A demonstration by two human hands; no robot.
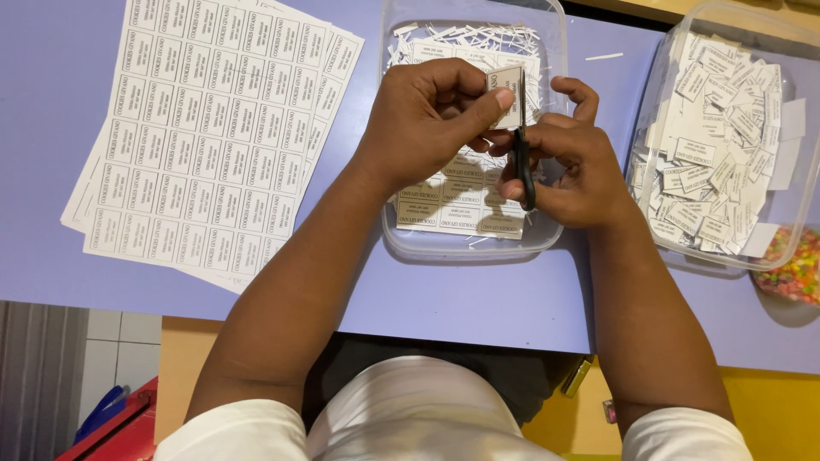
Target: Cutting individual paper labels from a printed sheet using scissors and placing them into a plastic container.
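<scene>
Left hand [427, 115] pinched a small paper label [507, 92] over the clear tub [401, 235]; right hand [568, 166] closed around black scissors [523, 166], blades at the label's edge. Thumb sat close to the blades: risked a nick or crooked cut. Thin, flat, printed sheets [205, 137] alongside.

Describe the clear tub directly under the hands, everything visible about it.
The clear tub is a shallow, see-through plastic container with rounded corners, sitting upright and lidless on the lilac table. Strips of uncut printed labels lie flat on its bottom, and thin white paper trimmings pile along its far end. Both hands hover over its middle; whether they touch it cannot be told. The sheet stack lies beside it.
</scene>
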